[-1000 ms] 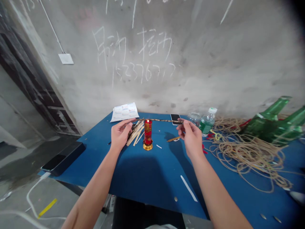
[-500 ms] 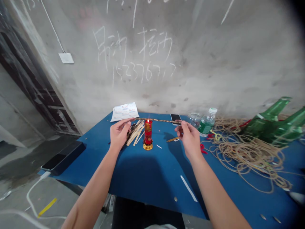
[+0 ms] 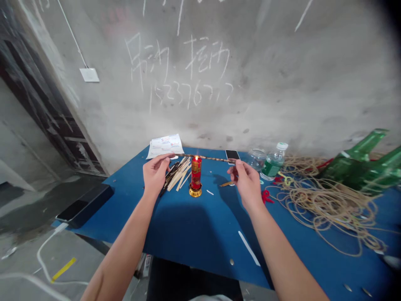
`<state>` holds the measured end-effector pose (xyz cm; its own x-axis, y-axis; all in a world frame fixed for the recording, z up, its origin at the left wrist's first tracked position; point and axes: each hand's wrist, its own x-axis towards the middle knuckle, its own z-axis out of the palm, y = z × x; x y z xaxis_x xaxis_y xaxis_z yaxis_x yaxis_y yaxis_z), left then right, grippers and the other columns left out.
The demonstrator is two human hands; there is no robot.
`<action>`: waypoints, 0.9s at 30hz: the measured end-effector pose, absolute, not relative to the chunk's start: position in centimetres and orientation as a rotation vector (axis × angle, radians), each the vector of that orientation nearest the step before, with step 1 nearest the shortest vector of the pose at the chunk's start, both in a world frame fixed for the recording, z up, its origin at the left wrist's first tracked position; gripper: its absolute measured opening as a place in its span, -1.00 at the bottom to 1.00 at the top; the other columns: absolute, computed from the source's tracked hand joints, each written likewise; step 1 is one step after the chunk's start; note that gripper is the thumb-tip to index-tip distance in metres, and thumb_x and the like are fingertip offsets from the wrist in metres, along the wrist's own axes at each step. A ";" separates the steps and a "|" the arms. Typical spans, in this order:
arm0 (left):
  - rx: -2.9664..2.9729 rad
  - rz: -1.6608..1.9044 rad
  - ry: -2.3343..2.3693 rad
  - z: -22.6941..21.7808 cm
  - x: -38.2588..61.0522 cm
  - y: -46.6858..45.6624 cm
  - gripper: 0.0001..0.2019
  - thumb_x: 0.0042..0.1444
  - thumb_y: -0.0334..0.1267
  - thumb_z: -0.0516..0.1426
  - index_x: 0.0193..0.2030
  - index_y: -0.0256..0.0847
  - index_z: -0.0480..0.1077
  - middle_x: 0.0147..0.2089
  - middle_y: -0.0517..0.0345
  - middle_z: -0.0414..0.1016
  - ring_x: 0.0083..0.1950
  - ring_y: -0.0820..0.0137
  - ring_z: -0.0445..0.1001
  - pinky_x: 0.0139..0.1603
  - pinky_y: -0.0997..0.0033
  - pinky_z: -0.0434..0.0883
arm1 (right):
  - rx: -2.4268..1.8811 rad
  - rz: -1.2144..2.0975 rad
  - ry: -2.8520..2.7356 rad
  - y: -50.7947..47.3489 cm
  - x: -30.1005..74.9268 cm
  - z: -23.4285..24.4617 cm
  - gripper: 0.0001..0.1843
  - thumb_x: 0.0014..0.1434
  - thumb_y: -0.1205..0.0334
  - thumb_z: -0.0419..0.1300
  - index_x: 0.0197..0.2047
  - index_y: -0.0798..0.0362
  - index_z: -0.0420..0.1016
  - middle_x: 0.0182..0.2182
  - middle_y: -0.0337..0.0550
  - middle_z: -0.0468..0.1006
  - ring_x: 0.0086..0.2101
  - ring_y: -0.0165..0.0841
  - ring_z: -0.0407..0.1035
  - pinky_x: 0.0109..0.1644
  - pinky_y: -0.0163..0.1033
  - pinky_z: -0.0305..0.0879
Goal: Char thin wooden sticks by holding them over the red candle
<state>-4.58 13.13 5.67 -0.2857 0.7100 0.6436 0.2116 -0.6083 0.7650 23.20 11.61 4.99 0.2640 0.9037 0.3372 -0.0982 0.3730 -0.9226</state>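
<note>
A thin bamboo strip with dark scorched patches spans level between my two hands. My left hand pinches its left end, and my right hand pinches the right end. Under the strip's middle burns a red candle with gold markings, upright on a gold base, its flame at the strip. Beside my left hand lies a bundle of pale and dark strips, partly hidden by the hand. A short brownish piece lies on the table near my right fingers.
On the blue table are papers, a phone, a glass jar, a plastic bottle, red-handled scissors, coiled cord and green bottles. A black box with a cabled phone sits left.
The strip has shifted slightly to the left over the flame, both hands moving with it. The camera view has moved a little. Both grips stay the same.
</note>
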 end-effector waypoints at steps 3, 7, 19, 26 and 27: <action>1.585 1.975 1.131 5.7 -4.7 13.2 -0.80 0.19 -0.21 0.22 -0.13 -0.16 0.66 -0.18 0.06 0.68 -0.50 0.48 0.36 -0.51 0.49 0.31 | -0.951 0.836 -1.100 11.7 23.0 4.9 -0.50 0.25 -0.24 0.23 -0.10 0.04 0.62 -0.45 -0.21 0.51 -0.53 -0.46 0.23 -0.49 -0.33 0.11; 1.576 1.989 1.155 5.7 -4.9 13.2 -0.78 0.19 -0.20 0.21 -0.12 -0.15 0.66 -0.16 0.05 0.69 -0.51 0.48 0.38 -0.52 0.47 0.31 | -0.942 0.841 -1.140 11.8 22.8 4.7 -0.49 0.27 -0.24 0.20 -0.05 0.05 0.60 -0.43 -0.19 0.52 -0.52 -0.45 0.24 -0.52 -0.33 0.09; 1.480 2.041 1.224 5.8 -5.1 13.5 -0.75 0.18 -0.18 0.18 -0.11 -0.18 0.66 -0.09 0.00 0.68 -0.49 0.48 0.40 -0.52 0.48 0.29 | -0.902 0.846 -1.273 11.3 21.7 5.0 -0.49 0.34 -0.18 0.15 0.08 0.06 0.54 -0.36 -0.19 0.50 -0.52 -0.46 0.23 -0.52 -0.34 0.13; 1.438 2.027 1.244 5.9 -5.3 13.5 -0.70 0.17 -0.17 0.18 -0.04 -0.20 0.64 -0.02 -0.04 0.67 -0.48 0.48 0.41 -0.53 0.48 0.28 | -0.884 0.819 -1.352 11.4 21.5 4.7 -0.54 0.37 -0.11 0.14 0.12 0.03 0.52 -0.34 -0.18 0.49 -0.50 -0.44 0.24 -0.49 -0.31 0.19; 1.430 2.030 1.250 5.9 -5.3 13.6 -0.70 0.16 -0.17 0.18 -0.04 -0.19 0.64 -0.02 -0.05 0.67 -0.48 0.48 0.41 -0.54 0.48 0.28 | -0.880 0.815 -1.364 11.4 21.5 4.7 -0.56 0.37 -0.10 0.14 0.12 0.02 0.52 -0.33 -0.18 0.49 -0.50 -0.44 0.24 -0.48 -0.31 0.20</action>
